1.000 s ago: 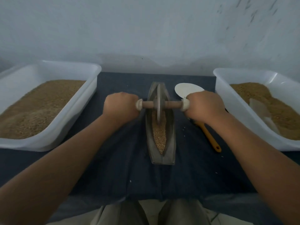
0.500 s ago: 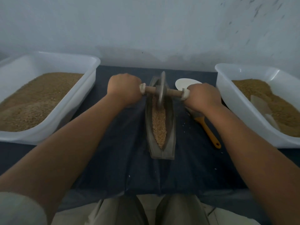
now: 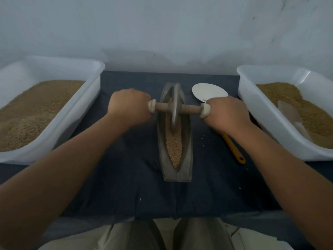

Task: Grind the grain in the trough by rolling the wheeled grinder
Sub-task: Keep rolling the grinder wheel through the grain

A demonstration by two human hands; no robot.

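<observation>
- At the middle of the dark blue cloth-covered surface lies a long, narrow, dark grey boat-shaped trough, running lengthwise away from the person. Tan grain fills its groove from the near tip up to the wheel. The far stretch of the groove is hidden behind the wheel.
- The wheeled grinder, a thin grey disc on a wooden cross-axle with pale end collars, stands upright in the far half of the trough. Its lower rim is sunk in the grain, so where the rim meets the groove cannot be seen.
- The left hand is clenched round the axle's left end, knuckles up, and covers the handle past the collar completely.
- The right hand grips the right end the same way, and that handle end is also out of sight.
- A white oval-headed scoop with an orange handle lies just right of the trough. Its middle is hidden under the right hand and wrist.
- A white plastic tub of tan grain sits on the left, cut off by the frame edge.
- A second white plastic tub on the right is also cut off. A pale flat object lies half buried in its grain, too indistinct to name.
- A few stray pale kernels dot the cloth beside the trough.
- Light trouser legs show at the bottom edge, cropped.
</observation>
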